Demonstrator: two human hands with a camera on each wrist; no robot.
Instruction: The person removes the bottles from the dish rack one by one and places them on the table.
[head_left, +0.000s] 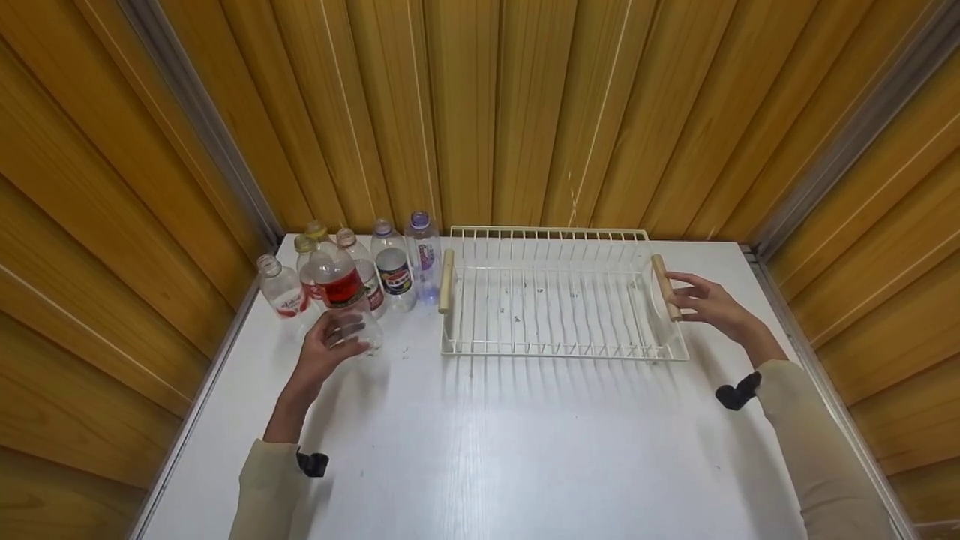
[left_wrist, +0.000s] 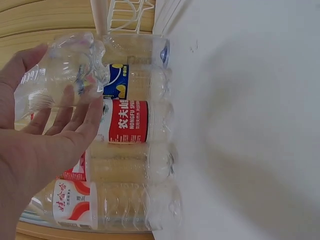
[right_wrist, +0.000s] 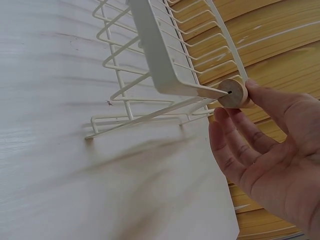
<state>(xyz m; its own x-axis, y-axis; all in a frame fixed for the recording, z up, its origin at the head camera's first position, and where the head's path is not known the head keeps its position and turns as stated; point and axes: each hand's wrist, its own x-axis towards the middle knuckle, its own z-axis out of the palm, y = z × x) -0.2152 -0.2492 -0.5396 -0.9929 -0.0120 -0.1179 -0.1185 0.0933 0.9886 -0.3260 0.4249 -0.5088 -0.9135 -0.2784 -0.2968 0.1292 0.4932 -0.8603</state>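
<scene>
My left hand (head_left: 332, 346) grips the lower part of a clear plastic bottle (head_left: 341, 287) with a red label. In the left wrist view, the base of this bottle (left_wrist: 62, 70) shows above the table, with thumb and fingers around it. Behind it stand several other capless bottles, among them one with a dark blue label (head_left: 394, 271) and one with a red and white label (head_left: 291, 301). On the right, my right hand (head_left: 712, 306) holds the wooden handle (head_left: 666, 287) of a white wire rack (head_left: 562, 351). The right wrist view shows the thumb against the handle (right_wrist: 233, 93), fingers curled beneath.
A purple-tinted bottle (head_left: 424, 259) stands close to the rack's left wooden handle (head_left: 446, 281). Everything rests on a white table (head_left: 480, 450), enclosed by wood-patterned panels (head_left: 465, 112) at the back and both sides.
</scene>
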